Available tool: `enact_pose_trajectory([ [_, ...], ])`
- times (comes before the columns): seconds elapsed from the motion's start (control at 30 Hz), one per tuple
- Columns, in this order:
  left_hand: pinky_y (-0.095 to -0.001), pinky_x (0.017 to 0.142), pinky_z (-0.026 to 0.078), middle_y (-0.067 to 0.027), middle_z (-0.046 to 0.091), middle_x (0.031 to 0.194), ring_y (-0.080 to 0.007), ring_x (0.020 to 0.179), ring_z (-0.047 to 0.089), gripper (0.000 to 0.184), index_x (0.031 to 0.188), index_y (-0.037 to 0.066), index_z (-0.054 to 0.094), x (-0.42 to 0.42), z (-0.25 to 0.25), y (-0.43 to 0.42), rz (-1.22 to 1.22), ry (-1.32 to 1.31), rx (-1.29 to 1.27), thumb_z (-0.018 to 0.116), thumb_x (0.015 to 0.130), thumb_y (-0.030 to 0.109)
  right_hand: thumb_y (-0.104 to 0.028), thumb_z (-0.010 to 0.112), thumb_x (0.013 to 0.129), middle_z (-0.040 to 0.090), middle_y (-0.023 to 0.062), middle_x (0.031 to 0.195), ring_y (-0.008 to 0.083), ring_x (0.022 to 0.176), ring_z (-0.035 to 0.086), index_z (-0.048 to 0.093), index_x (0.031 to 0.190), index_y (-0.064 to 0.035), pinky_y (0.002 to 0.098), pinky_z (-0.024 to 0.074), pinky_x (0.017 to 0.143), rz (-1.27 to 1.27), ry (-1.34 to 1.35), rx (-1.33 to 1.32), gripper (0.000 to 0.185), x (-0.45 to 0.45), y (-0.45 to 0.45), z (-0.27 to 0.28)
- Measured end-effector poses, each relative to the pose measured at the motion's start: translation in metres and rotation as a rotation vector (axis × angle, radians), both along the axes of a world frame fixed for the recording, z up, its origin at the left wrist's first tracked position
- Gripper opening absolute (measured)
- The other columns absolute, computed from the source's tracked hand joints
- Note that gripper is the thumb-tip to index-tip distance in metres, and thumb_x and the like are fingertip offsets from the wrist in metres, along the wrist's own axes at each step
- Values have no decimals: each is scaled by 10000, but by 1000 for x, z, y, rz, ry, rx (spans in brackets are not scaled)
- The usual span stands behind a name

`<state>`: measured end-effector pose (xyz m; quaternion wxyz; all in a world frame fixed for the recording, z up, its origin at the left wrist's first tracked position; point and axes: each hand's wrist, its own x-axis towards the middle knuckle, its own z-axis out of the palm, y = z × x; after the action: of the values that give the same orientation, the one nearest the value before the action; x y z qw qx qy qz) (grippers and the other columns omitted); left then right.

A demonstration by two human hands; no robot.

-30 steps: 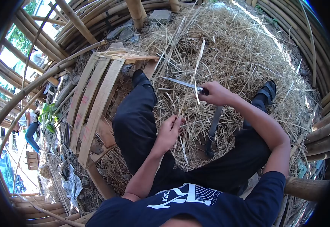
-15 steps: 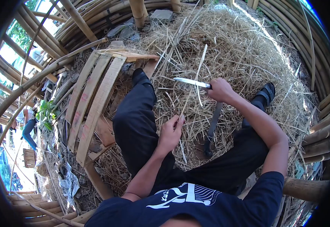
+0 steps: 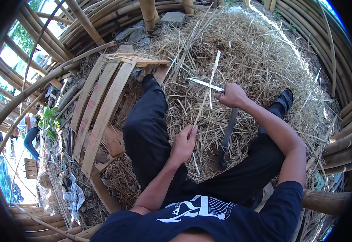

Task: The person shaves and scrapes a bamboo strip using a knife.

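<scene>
Between my knees, my left hand point(image 3: 185, 143) pinches the near end of a thin bamboo strip point(image 3: 202, 109), which slants up and away from me. My right hand point(image 3: 233, 96) is wrapped round the dark handle of a knife point(image 3: 206, 84), its blade pointing left. The blade crosses the strip near its far part, where a pale peeled sliver point(image 3: 215, 66) stands out beyond it. On the shavings below my right hand lies a long dark blade-like tool point(image 3: 229, 131), its black end toward me.
A heap of pale shavings point(image 3: 260, 60) covers the ground ahead. At my left stands a slatted wooden crate point(image 3: 108, 105). Bamboo poles point(image 3: 337, 153) surround the spot, and a stone point(image 3: 172, 17) sits at the back. Another person point(image 3: 31, 135) is at far left.
The knife blade has turned slightly, its tip now a little lower and to the right. The strip and sliver have shifted slightly; my left hand has moved little.
</scene>
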<state>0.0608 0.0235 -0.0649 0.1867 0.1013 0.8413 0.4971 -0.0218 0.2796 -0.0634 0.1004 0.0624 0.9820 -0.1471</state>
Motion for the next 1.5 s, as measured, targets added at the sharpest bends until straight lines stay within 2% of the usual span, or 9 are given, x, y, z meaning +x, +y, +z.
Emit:
enact_pose_trajectory([
  [0.17, -402, 560, 416, -138, 555, 629, -280, 567, 572, 297, 926, 17, 568, 1, -11, 0, -29, 64, -21, 441, 986, 279, -516, 612, 782, 620, 227, 647, 363, 660, 643, 622, 631, 68, 434, 521, 668, -29, 19, -7, 604, -3, -1, -3],
  [0.27, -440, 601, 436, -170, 598, 696, -351, 653, 607, 295, 915, 15, 560, 4, -8, 3, 21, 80, -49, 431, 985, 271, -429, 619, 766, 631, 236, 678, 369, 676, 647, 636, 663, 66, 443, 526, 691, -60, 26, -14, 506, -5, -1, -3],
  [0.33, -449, 614, 440, -183, 606, 717, -369, 683, 610, 286, 917, 13, 555, 3, -8, 3, -8, 96, -73, 428, 984, 260, -284, 594, 729, 642, 244, 715, 374, 707, 654, 647, 699, 63, 447, 528, 716, -58, -11, 3, 352, -8, 0, 0],
  [0.43, -463, 624, 443, -203, 609, 735, -396, 716, 607, 272, 915, 8, 545, 5, -12, 4, -46, 119, -81, 425, 981, 243, -188, 558, 676, 651, 243, 756, 380, 754, 657, 656, 729, 56, 443, 528, 754, -105, 25, 37, 268, -17, 11, -8],
  [0.87, -495, 585, 390, -244, 542, 680, -450, 685, 544, 251, 857, 3, 498, 9, -20, 11, -92, 125, -98, 439, 970, 219, -179, 573, 681, 663, 209, 804, 352, 805, 658, 665, 733, 9, 411, 531, 760, -4, 27, 188, 216, -16, 38, -15],
  [1.1, -491, 592, 393, -248, 546, 688, -458, 691, 541, 248, 859, 1, 493, 10, -16, 13, -134, 92, -109, 447, 966, 219, -170, 580, 677, 667, 190, 787, 337, 786, 661, 674, 738, -9, 399, 537, 740, 4, -44, 265, 196, -11, 54, -11],
  [1.17, -413, 551, 389, -175, 521, 628, -334, 564, 529, 266, 873, 0, 509, 14, -16, 7, -150, 22, -96, 446, 976, 237, -167, 584, 678, 669, 189, 791, 334, 787, 663, 676, 739, -9, 396, 539, 740, -22, -71, 277, 193, -7, 62, -9],
  [1.27, -408, 542, 386, -171, 514, 616, -326, 555, 518, 270, 863, -1, 502, 20, -18, 3, -175, 174, -94, 451, 976, 238, -179, 587, 686, 674, 186, 801, 333, 802, 666, 677, 731, -14, 395, 541, 743, -30, -27, 329, 193, -1, 71, -12],
  [1.5, -402, 537, 385, -164, 504, 604, -302, 529, 491, 280, 845, 10, 506, 23, -12, 7, -221, 129, -46, 457, 977, 252, -182, 586, 701, 675, 186, 826, 340, 820, 664, 672, 753, -27, 406, 540, 746, -7, -68, 374, 185, 11, 77, 2],
])
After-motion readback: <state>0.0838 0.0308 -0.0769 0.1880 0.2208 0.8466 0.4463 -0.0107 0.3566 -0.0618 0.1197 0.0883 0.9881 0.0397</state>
